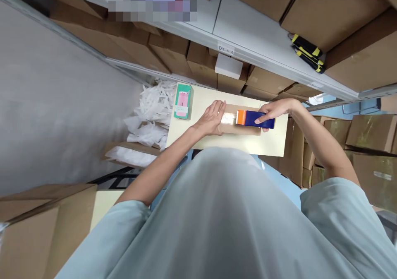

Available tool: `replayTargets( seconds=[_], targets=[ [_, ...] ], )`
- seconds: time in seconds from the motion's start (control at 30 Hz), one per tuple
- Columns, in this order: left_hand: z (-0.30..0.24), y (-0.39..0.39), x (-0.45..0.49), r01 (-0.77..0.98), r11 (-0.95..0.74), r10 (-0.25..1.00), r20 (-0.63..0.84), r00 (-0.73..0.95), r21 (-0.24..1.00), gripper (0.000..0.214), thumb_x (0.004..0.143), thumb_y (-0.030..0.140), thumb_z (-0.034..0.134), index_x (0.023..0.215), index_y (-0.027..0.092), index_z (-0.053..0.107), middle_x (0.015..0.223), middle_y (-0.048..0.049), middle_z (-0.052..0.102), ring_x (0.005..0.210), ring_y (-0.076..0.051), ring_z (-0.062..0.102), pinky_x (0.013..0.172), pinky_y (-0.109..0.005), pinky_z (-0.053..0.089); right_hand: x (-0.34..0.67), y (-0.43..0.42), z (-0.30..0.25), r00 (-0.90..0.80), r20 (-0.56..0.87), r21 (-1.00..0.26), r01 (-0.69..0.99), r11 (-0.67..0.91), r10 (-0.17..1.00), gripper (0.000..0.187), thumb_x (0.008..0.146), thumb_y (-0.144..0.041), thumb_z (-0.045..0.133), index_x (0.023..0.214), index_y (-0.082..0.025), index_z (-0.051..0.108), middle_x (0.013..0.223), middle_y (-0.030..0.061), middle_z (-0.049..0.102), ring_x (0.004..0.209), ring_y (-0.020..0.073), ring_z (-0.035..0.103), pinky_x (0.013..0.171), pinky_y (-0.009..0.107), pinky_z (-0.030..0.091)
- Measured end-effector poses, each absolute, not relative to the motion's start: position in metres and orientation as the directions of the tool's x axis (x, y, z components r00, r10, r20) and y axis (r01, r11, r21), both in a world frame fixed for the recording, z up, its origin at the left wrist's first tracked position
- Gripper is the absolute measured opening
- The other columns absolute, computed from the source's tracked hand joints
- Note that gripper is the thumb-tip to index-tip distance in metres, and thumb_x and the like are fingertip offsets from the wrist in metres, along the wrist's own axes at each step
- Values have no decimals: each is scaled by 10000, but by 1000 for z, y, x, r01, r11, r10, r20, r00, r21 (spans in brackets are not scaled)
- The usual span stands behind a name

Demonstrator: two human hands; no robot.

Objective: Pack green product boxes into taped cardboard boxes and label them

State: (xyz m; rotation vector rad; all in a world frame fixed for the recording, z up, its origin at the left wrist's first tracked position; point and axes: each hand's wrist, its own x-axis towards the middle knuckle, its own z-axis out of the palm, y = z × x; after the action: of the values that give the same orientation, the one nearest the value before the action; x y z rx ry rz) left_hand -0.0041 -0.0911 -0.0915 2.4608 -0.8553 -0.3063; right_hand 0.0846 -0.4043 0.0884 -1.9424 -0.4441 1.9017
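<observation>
"What lies nearest us?"
"Our right grip (274, 111) is clamped on a blue-and-orange tape dispenser (252, 119) over a cardboard box (242, 131). Our left grip (212, 118) spans the box's left end; we can't tell whether it clamps."

"And the surface (274, 143)?"
"Pale yellow, carrying that box near its middle and a green-and-pink box (182, 102) at our left."

"Beyond?"
"White scraps (158, 105) to the left, then grey shelving (248, 26) with cartons (338, 12) and black-and-yellow hand tools (307, 51)."
</observation>
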Motion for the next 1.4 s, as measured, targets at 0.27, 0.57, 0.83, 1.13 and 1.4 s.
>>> replayTargets(
  seconds=[0.27, 0.57, 0.83, 1.13, 1.4],
  targets=[
    [-85, -93, -2, -491, -685, -630, -99, 770, 537, 1469, 714, 416, 966, 1824, 47, 76, 1822, -409, 228, 1722, -630, 188, 1347, -753, 304, 78, -527, 116, 15, -944, -330, -106, -938, 331, 842, 724, -958, 850, 962, -150, 874, 934, 111, 868, 959, 280, 808, 916, 365, 603],
    [-82, -96, 1, -475, -718, -612, -136, 779, 509, 1496, 689, 483, 993, 1834, 95, 112, 1806, -384, 266, 1712, -621, 213, 1327, -754, 344, 70, -551, 71, 2, -954, -296, -138, -945, 298, 846, 721, -938, 865, 967, -129, 867, 928, 104, 864, 996, 287, 815, 913, 350, 591],
    [-81, -98, 2, -482, -736, -607, -148, 781, 476, 1461, 672, 420, 980, 1829, 101, 147, 1798, -380, 301, 1706, -619, 254, 1316, -747, 383, 77, -538, 26, 29, -972, -236, -93, -967, 235, 901, 693, -961, 866, 1027, -124, 869, 903, 127, 863, 953, 318, 830, 926, 402, 613],
    [-82, -97, 2, -489, -737, -607, -138, 783, 467, 1467, 667, 395, 986, 1835, 98, 151, 1804, -376, 305, 1714, -606, 260, 1347, -754, 344, 33, -489, -3, 434, -898, 132, 117, -984, -69, 386, 993, -445, 787, 1209, -131, 848, 999, 182, 867, 1061, 406, 829, 967, 488, 613],
    [-55, -111, 7, -439, -753, -581, -183, 793, 490, 1696, 618, 719, 1043, 1856, 108, 58, 1884, -408, 4, 1762, -632, -18, 1381, -832, 110, 11, -485, 41, 752, -659, 40, 49, -998, 11, 520, 1112, -383, 542, 1505, -59, 647, 1453, 303, 741, 1369, 447, 719, 1119, 468, 537]
  ],
)
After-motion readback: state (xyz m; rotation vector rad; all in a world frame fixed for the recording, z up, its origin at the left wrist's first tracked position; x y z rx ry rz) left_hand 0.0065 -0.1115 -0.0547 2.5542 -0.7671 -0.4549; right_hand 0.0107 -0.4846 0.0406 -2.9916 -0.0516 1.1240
